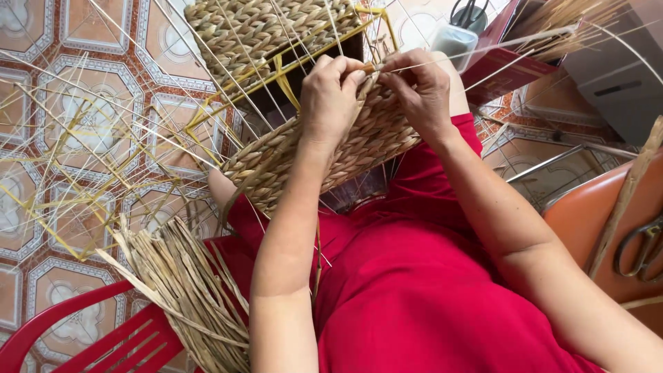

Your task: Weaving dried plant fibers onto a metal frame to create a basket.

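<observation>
A half-woven straw basket (276, 41) on a wire frame rests on my lap, its near wall (359, 145) facing me. My left hand (330, 97) pinches a brown straw strand (371, 68) at the top edge of the near wall. My right hand (423, 90) grips the same strand just to the right, fingers closed on it. Thin pale uprights (228, 97) stick out of the weave in all directions.
A bundle of dry flat straw (186, 290) lies on a red plastic chair (103, 338) at lower left. Scissors (642, 252) lie on an orange seat (587, 214) at right. Patterned floor tiles (83, 117) spread to the left. A red box (507, 72) sits beyond the basket.
</observation>
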